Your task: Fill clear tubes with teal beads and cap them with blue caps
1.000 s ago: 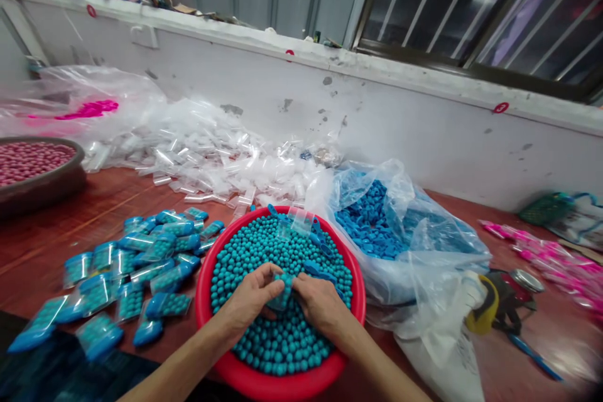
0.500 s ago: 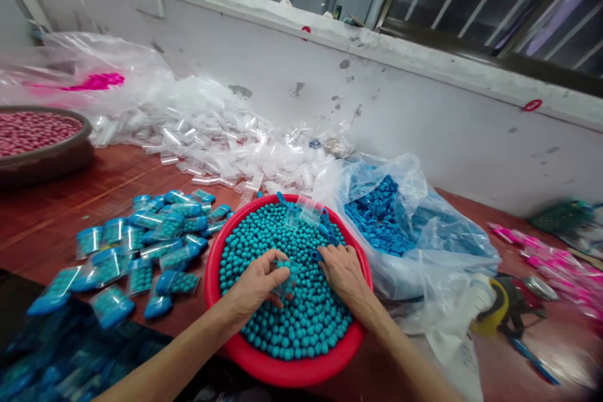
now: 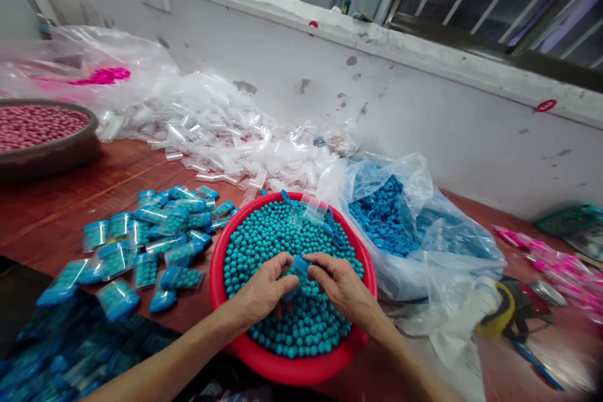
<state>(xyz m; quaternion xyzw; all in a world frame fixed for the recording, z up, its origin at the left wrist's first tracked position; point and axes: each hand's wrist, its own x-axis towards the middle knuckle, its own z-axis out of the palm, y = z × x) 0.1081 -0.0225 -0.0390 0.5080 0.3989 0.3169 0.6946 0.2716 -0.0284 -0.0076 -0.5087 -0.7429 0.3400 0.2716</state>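
Blue plastic piece [image 3: 301,266] above smooth round beads [image 3: 257,235]

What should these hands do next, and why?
Probably press the blue cap onto the clear packet: the right hand pinches the cap right by the packet in the left hand, and filled packets beside the red basin show blue ends. How far it is seated is hard to see.

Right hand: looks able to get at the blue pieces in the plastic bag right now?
Probably yes: the bag sits just past the tub's right rim, seemingly open above the blue pieces. But the right hand seems occupied, pinching a blue cap.
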